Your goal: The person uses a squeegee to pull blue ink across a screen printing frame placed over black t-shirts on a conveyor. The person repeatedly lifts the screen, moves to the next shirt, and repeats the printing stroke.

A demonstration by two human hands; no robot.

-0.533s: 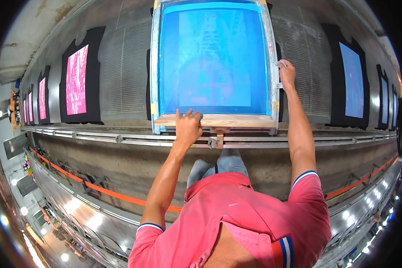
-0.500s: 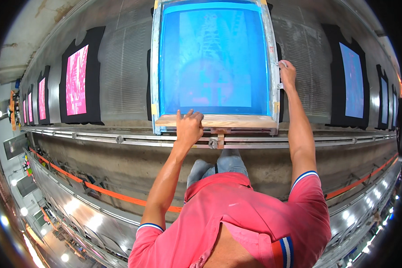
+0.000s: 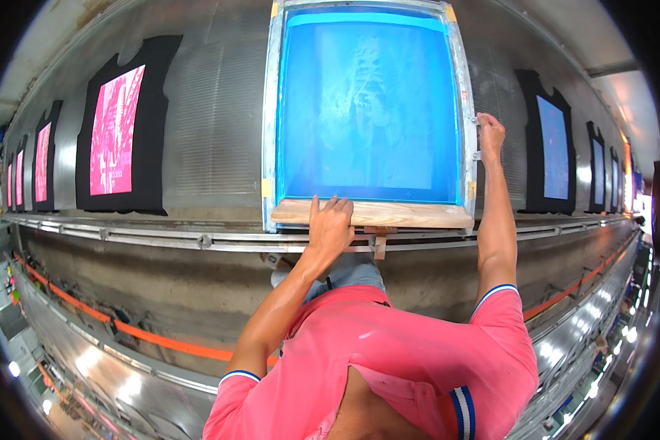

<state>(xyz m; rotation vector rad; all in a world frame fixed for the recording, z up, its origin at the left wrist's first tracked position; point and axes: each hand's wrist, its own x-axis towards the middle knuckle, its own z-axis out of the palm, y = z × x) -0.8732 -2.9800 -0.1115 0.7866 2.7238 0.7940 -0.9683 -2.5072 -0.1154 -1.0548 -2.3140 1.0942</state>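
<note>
A screen-printing frame [image 3: 270, 132] with blue mesh [image 3: 367, 110] stretched across it stands in front of me over the long metal table. Along its near edge lies a wooden squeegee bar [image 3: 411, 214]. My left hand [image 3: 331, 226] holds that bar left of its middle, fingers curled over the top. At the frame's right side, my right hand [image 3: 491, 136] is closed around a small side handle, which the fingers mostly hide. A pale, detailed image shows in the mesh. Whatever lies beneath the frame is hidden.
Black shirts lie along the table: one with a pink print [image 3: 116, 132] to the left, one with a blue print [image 3: 554, 147] to the right, several more beyond each. A metal rail [image 3: 154, 239] runs along the near edge. Behind me are an orange strip [image 3: 161, 339] and another metal table.
The frame has shifted right relative to the shirts, both hands moving with it. Pink showing through the mesh and black edges beside the frame are no longer visible. Both grips look the same.
</note>
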